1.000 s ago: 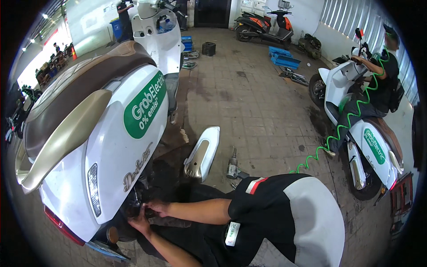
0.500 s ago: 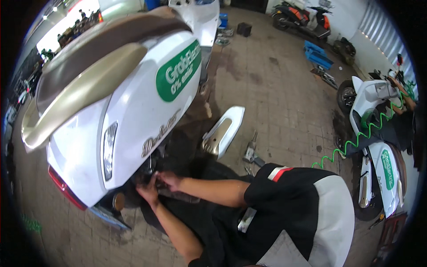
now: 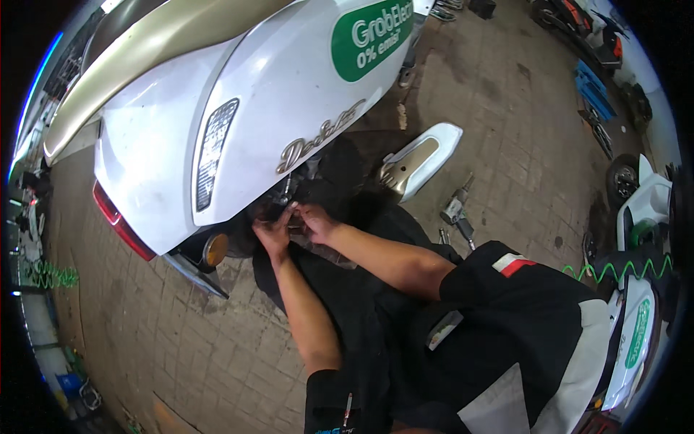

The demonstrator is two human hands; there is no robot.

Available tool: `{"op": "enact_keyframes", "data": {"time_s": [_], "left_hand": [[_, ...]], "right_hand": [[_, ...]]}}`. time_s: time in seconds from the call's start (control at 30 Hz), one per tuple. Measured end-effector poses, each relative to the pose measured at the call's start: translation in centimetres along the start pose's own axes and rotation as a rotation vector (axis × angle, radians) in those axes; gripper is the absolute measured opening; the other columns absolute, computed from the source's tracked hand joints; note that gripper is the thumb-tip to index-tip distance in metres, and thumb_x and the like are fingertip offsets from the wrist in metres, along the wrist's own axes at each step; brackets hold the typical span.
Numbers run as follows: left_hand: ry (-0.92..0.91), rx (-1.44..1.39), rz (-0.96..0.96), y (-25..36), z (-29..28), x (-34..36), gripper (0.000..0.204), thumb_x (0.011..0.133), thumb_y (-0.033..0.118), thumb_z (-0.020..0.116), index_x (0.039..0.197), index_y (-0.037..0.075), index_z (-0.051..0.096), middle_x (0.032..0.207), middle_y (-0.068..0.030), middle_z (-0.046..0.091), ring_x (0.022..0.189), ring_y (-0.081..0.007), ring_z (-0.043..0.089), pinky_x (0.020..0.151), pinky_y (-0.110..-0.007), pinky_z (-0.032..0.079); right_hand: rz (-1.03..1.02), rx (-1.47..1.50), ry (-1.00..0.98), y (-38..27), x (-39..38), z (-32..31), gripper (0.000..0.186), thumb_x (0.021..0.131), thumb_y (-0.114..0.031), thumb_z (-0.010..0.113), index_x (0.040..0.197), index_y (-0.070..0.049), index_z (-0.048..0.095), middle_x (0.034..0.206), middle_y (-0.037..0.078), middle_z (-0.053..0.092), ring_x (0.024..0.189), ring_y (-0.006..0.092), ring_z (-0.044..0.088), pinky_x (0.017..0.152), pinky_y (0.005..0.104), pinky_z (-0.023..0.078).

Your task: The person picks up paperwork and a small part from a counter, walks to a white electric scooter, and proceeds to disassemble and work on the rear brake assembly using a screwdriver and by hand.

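Observation:
A white scooter (image 3: 289,94) with a gold seat trim and a green sticker fills the upper left, its tail pointing at me. Both of my hands are tucked under the tail, just right of the orange reflector (image 3: 215,249). My left hand (image 3: 271,235) reaches up with curled fingers into the dark underside. My right hand (image 3: 316,220) sits beside it, fingertips touching the same dark spot. What the fingers grip is hidden in shadow. A dark cloth or mat (image 3: 347,289) lies beneath my forearms.
A loose white-and-gold panel (image 3: 418,160) lies on the brick floor, with a power tool (image 3: 457,211) next to it. Another white scooter (image 3: 640,318) with a green coiled hose (image 3: 614,270) stands at the right. Blue trays (image 3: 593,87) sit further back.
My head has dropped closer to the scooter's tail, so it fills more of the view. Both hands stay at the same spot under the tail.

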State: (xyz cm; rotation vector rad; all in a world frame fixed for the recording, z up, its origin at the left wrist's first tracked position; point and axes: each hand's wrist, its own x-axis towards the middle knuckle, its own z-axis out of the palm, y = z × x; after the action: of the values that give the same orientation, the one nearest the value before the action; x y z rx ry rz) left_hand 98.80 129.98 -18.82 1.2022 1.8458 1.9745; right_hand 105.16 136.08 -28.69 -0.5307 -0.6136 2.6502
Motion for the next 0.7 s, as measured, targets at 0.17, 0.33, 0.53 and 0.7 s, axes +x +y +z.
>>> {"op": "enact_keyframes", "data": {"time_s": [0.17, 0.33, 0.53, 0.7], "left_hand": [[0.049, -0.184, -0.271, -3.9, -3.7, -0.9, 0.018, 0.084, 0.015, 0.069, 0.091, -0.001, 0.064, 0.086, -0.0064, 0.068, 0.077, -0.0124, 0.063, 0.067, -0.029, 0.052], [0.116, -0.490, -0.651, -4.0, -1.7, 0.2, 0.021, 0.091, 0.023, 0.061, 0.096, 0.003, 0.066, 0.087, 0.0006, 0.062, 0.084, -0.0098, 0.054, 0.077, -0.026, 0.044], [0.171, -0.343, -0.516, -5.6, -2.7, -0.1, 0.019, 0.088, 0.023, 0.068, 0.093, 0.005, 0.069, 0.086, 0.0034, 0.062, 0.082, -0.0078, 0.054, 0.077, -0.024, 0.042], [0.238, -0.399, -0.448, -6.5, -2.6, -0.3, 0.018, 0.087, 0.021, 0.070, 0.091, 0.004, 0.069, 0.086, 0.0015, 0.064, 0.081, -0.0078, 0.054, 0.075, -0.024, 0.043]], "right_hand": [[0.087, -0.113, 0.183, -2.9, -3.9, 6.2, 0.021, 0.097, -0.029, 0.049, 0.101, -0.015, 0.065, 0.089, 0.001, 0.066, 0.080, 0.0142, 0.062, 0.071, 0.0309, 0.051], [-0.199, -0.307, 0.179, -2.2, -0.8, 0.4, 0.024, 0.092, -0.019, 0.059, 0.112, -0.007, 0.065, 0.090, 0.000, 0.064, 0.080, 0.0107, 0.059, 0.066, 0.0270, 0.049], [-0.350, -0.599, 0.279, -0.5, -0.4, 2.3, 0.016, 0.093, -0.019, 0.059, 0.099, -0.006, 0.065, 0.089, 0.001, 0.064, 0.080, 0.0107, 0.060, 0.064, 0.0260, 0.047], [0.009, -0.118, 0.135, -1.2, -0.2, 2.7, 0.019, 0.097, -0.018, 0.044, 0.091, -0.011, 0.061, 0.081, 0.003, 0.058, 0.074, 0.0173, 0.055, 0.066, 0.0295, 0.047]]}}
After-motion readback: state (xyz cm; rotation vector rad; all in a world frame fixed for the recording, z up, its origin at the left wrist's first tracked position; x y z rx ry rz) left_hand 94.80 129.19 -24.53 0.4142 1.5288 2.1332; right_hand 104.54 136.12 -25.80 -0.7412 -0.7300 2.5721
